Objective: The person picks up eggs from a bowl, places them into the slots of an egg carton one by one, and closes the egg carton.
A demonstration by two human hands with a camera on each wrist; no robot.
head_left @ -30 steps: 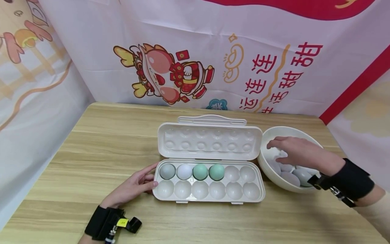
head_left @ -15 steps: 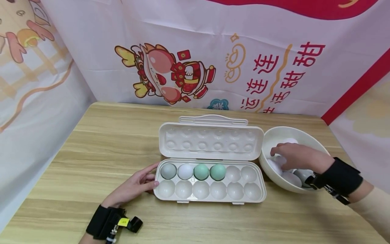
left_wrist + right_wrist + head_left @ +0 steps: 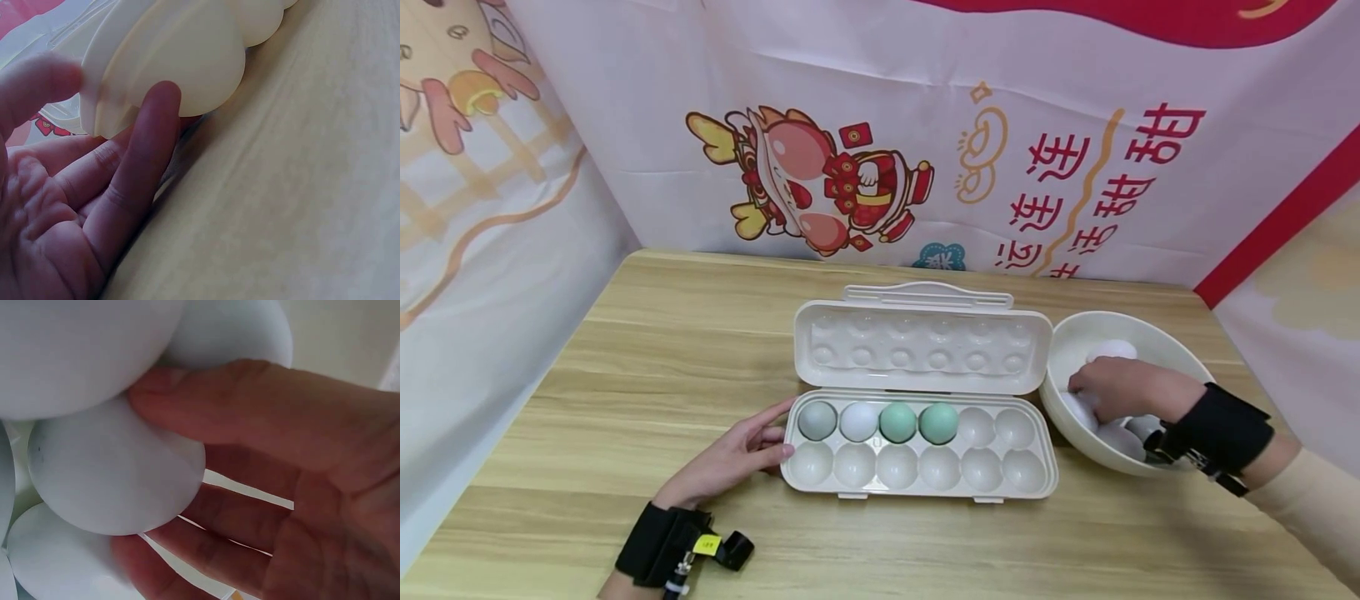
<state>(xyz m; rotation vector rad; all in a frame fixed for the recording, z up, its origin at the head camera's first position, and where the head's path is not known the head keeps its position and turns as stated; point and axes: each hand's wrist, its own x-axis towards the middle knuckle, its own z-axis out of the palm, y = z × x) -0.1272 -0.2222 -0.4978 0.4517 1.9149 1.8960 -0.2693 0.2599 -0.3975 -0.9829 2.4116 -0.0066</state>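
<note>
left grip (image 3: 722, 461) holds carton (image 3: 897, 467) end; right grip (image 3: 1131, 390) pinches egg (image 3: 115, 475) in bowl (image 3: 1161, 343)

The egg box (image 3: 898, 468) lies on the table (image 3: 700, 358) at lower centre, four eggs (image 3: 898, 422) in its upper row; the bowl (image 3: 1150, 343) stands right.

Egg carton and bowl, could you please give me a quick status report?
Left hand holds one end of open carton. Right hand in bowl, gripping an egg. Four eggs in far row. Neighbouring eggs press close.
</note>
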